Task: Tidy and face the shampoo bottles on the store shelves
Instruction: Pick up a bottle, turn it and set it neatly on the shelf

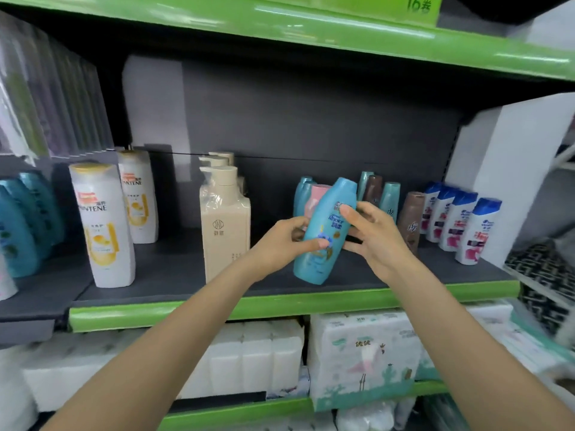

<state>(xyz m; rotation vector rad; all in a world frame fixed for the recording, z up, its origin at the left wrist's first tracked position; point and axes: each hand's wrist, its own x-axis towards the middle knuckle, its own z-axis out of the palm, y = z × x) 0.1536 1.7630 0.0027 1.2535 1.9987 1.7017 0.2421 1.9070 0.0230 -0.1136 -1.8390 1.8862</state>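
Observation:
A teal shampoo bottle [326, 225] leans to the right at the front of the dark middle shelf [174, 269], label facing me. My left hand [280, 241] grips its lower left side, thumb across the label. My right hand [373, 234] grips its upper right side, thumb on the front. Right behind it stand a pink bottle [314, 197] and more teal bottles [301, 194]. Teal and brown bottles [412, 219] stand to the right, partly hidden by my right hand.
White Pantene bottles [102, 225] and a cream pump bottle [225, 225] stand to the left. Blue-capped white bottles [476, 231] line the right end. Teal bottles [21, 225] fill the far left. Tissue packs [361, 353] sit on the shelf below.

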